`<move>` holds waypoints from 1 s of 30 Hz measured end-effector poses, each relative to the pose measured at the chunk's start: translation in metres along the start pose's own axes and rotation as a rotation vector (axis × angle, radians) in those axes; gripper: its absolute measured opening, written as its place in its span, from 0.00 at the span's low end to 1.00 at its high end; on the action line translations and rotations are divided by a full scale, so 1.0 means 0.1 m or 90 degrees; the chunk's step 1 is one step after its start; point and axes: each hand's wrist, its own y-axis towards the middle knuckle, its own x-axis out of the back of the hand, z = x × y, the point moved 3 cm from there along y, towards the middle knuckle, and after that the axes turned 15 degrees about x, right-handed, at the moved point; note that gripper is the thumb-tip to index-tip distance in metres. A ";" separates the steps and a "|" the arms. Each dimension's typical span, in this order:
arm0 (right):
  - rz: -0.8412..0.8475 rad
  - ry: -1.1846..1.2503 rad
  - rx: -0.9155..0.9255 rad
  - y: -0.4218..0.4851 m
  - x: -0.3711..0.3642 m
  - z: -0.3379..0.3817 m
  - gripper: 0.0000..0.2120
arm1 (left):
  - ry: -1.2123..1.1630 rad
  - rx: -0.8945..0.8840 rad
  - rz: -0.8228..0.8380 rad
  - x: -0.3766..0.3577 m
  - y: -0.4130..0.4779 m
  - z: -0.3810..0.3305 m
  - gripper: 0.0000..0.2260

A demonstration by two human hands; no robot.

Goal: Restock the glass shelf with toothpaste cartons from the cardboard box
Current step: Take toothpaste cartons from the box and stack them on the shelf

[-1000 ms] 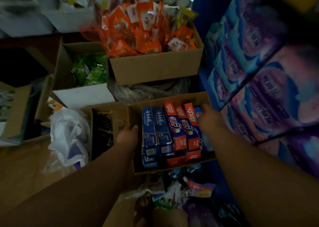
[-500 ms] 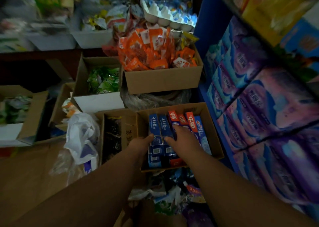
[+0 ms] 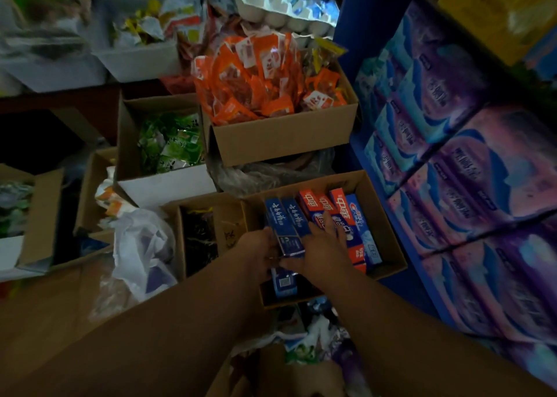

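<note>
Low on the shop floor, head view: the open brown cardboard box (image 3: 387, 230) sits just beside the blue shelf unit (image 3: 361, 34). It holds long toothpaste cartons lying side by side. Two dark blue toothpaste cartons (image 3: 286, 224) are on the left, the red-and-blue toothpaste cartons (image 3: 319, 206) are in the middle, and one light blue toothpaste carton (image 3: 363, 230) is on the right.

Your left grip (image 3: 260, 252) has its fingers curled round the left edge of the dark blue pair, whose near end is tilted up. Your right grip (image 3: 322, 252) is palm down with straight fingers spread over the red-and-blue ones. Its thumb lies along the near end of the blue pair; can't tell if it clamps.

Behind is a cardboard box of orange snack packets (image 3: 256, 80), and left of that a box of green packets (image 3: 168, 143). A white plastic bag (image 3: 141, 246) lies further left. Purple-and-pink wrapped packs (image 3: 482, 170) fill the shelf unit.
</note>
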 end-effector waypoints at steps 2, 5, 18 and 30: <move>-0.006 0.006 -0.041 0.06 0.03 -0.02 0.36 | -0.020 0.002 0.012 0.06 0.01 -0.06 0.22; -0.085 0.177 -0.122 0.10 0.05 0.00 0.30 | -0.055 0.003 0.022 0.16 0.11 -0.13 0.21; -0.316 0.480 -0.170 -0.22 1.46 0.11 0.14 | -0.196 -0.080 0.195 -0.18 -0.92 -0.93 0.20; -0.582 0.074 -0.030 -0.96 3.59 0.42 0.25 | -0.153 -0.447 0.393 -1.05 -2.90 -1.81 0.17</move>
